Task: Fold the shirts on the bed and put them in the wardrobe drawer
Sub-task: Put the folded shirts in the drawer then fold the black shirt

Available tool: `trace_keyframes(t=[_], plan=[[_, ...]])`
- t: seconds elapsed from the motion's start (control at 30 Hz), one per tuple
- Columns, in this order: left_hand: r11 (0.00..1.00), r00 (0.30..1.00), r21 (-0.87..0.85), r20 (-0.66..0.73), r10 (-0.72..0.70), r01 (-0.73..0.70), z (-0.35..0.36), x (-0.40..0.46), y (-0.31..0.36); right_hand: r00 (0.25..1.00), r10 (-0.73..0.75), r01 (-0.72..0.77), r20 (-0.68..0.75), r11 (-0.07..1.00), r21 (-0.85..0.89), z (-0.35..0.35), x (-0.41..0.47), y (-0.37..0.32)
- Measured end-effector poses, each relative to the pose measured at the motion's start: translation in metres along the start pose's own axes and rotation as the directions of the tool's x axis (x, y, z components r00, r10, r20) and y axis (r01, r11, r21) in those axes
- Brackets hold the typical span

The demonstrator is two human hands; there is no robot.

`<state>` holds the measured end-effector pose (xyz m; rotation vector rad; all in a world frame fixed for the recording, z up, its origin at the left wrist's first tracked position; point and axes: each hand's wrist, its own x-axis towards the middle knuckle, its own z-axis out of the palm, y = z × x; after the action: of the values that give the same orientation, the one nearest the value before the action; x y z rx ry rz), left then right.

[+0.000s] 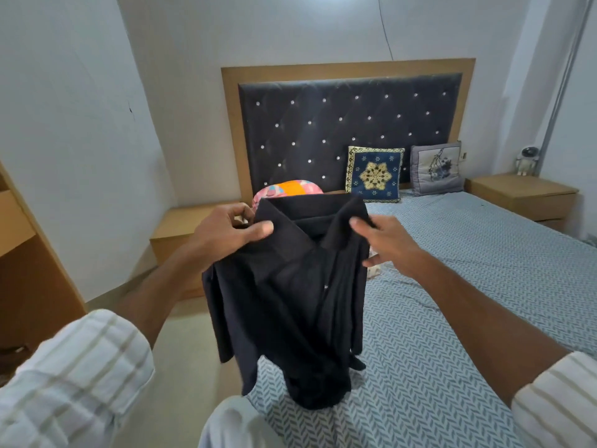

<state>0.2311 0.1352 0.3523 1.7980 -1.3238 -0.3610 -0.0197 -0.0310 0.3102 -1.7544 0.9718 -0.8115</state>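
A black collared shirt [284,299] hangs in the air in front of me, its lower end bunched on the near corner of the bed [452,286]. My left hand [226,231] pinches the shirt's left shoulder beside the collar, thumb on the front. My right hand [384,244] is at the right shoulder with its fingers nearly straight against the cloth; a grip there is not plain. A small pale bit of cloth [374,270] lies on the sheet behind my right hand, mostly hidden.
The bed has a blue-grey patterned sheet and a dark tufted headboard [349,130]. Two cushions [374,174] and a pink-orange bundle [290,189] lie at its head. Wooden nightstands [174,227] flank it; wooden wardrobe shelves [22,253] stand at far left.
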Motion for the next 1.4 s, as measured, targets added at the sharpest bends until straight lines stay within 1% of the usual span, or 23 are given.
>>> trace_keyframes(t=[0.07, 0.13, 0.17, 0.23, 0.27, 0.33, 0.4, 0.47, 0.53, 0.57, 0.6, 0.63, 0.67, 0.73, 0.77, 0.83, 0.9, 0.97, 1.1, 1.17, 1.23, 1.3, 1.4], plan=[[0.957, 0.994, 0.285, 0.108, 0.029, -0.059, -0.010, 0.001, 0.007, 0.995, 0.006, 0.010, -0.100, 0.989, 0.150, -0.011, 0.003, -0.011], [0.875, 0.992, 0.473, 0.108, 0.062, -0.106, -0.016, 0.007, 0.011, 0.968, -0.091, 0.109, -0.233, 0.992, 0.066, -0.024, 0.008, -0.019], [0.871, 0.996, 0.484, 0.054, 0.071, -0.088, -0.019, 0.010, 0.013, 0.943, -0.188, 0.180, -0.275, 0.982, -0.054, -0.032, 0.010, -0.022], [0.897, 0.991, 0.441, -0.118, 0.059, -0.001, -0.025, 0.020, 0.010, 0.910, -0.379, 0.285, -0.167, 0.866, -0.411, -0.054, 0.012, -0.020], [0.906, 0.982, 0.422, -0.184, 0.046, 0.037, -0.027, 0.025, 0.009, 0.926, -0.373, 0.287, -0.052, 0.789, -0.543, -0.066, 0.011, -0.018], [0.902, 0.973, 0.424, -0.228, 0.021, 0.080, -0.027, 0.031, 0.006, 0.972, -0.195, 0.232, 0.134, 0.676, -0.699, -0.081, 0.010, -0.014], [0.905, 0.972, 0.416, -0.235, 0.016, 0.086, -0.021, 0.034, 0.007, 0.979, -0.145, 0.200, 0.144, 0.540, -0.817, -0.089, 0.012, -0.011], [0.946, 0.944, 0.311, -0.328, 0.022, 0.086, -0.013, 0.036, 0.015, 0.938, -0.344, 0.175, -0.042, 0.575, -0.799, -0.096, 0.017, -0.014], [0.996, 0.870, 0.076, -0.493, 0.000, 0.043, -0.005, 0.042, 0.027, 0.786, -0.537, 0.220, -0.307, 0.706, -0.674, -0.100, 0.016, -0.020], [0.996, 0.841, -0.087, -0.540, -0.039, -0.010, -0.002, 0.042, 0.035, 0.719, -0.579, 0.238, -0.384, 0.724, -0.648, -0.102, 0.015, -0.023], [0.973, 0.835, -0.224, -0.546, -0.074, -0.060, 0.002, 0.044, 0.040, 0.710, -0.573, 0.212, -0.410, 0.729, -0.651, -0.104, 0.015, -0.025], [0.957, 0.853, -0.275, -0.518, -0.066, -0.094, 0.005, 0.045, 0.041, 0.751, -0.527, 0.172, -0.398, 0.738, -0.653, -0.104, 0.016, -0.025], [0.973, 0.892, -0.210, -0.453, -0.010, -0.096, 0.008, 0.047, 0.039, 0.813, -0.440, 0.123, -0.382, 0.770, -0.626, -0.104, 0.014, -0.023], [0.991, 0.972, 0.109, -0.211, 0.103, -0.081, 0.012, 0.044, 0.029, 0.883, -0.295, 0.070, -0.365, 0.852, -0.519, -0.108, 0.010, -0.012], [0.968, 0.988, 0.226, -0.084, 0.127, -0.106, 0.015, 0.042, 0.023, 0.875, -0.293, 0.064, -0.385, 0.859, -0.508, -0.112, 0.007, -0.004], [0.936, 0.988, 0.319, 0.072, 0.136, -0.152, 0.021, 0.037, 0.012, 0.848, -0.308, 0.047, -0.432, 0.855, -0.516, -0.118, -0.006, 0.012], [0.931, 0.989, 0.339, 0.111, 0.100, -0.132, 0.032, 0.038, 0.000, 0.853, -0.284, 0.028, -0.437, 0.862, -0.506, -0.118, -0.019, 0.028], [0.954, 0.992, 0.299, 0.123, -0.015, -0.023, 0.042, 0.040, -0.015, 0.877, -0.237, -0.008, -0.419, 0.864, -0.504, -0.116, -0.029, 0.039], [0.965, 0.936, -0.010, 0.246, -0.253, 0.263, 0.071, 0.043, -0.032, 0.954, 0.009, -0.180, -0.301, 0.818, -0.546, -0.123, -0.029, 0.061], [0.954, 0.901, 0.070, 0.314, -0.299, 0.292, 0.085, 0.048, -0.037, 0.950, 0.234, -0.309, -0.205, 0.789, -0.531, -0.125, -0.028, 0.071], [0.911, 0.829, 0.194, 0.377, -0.412, 0.365, 0.099, 0.056, -0.042, 0.876, 0.469, -0.470, -0.115, 0.775, -0.423, -0.123, -0.029, 0.082], [0.838, 0.723, 0.225, 0.426, -0.544, 0.497, 0.116, 0.065, -0.049, 0.774, 0.631, -0.615, -0.038, 0.738, -0.276, -0.121, -0.031, 0.091], [0.734, 0.658, -0.012, 0.453, -0.602, 0.679, 0.143, 0.079, -0.051, 0.712, 0.702, -0.702, 0.009, 0.712, 0.032, -0.119, -0.021, 0.103]])
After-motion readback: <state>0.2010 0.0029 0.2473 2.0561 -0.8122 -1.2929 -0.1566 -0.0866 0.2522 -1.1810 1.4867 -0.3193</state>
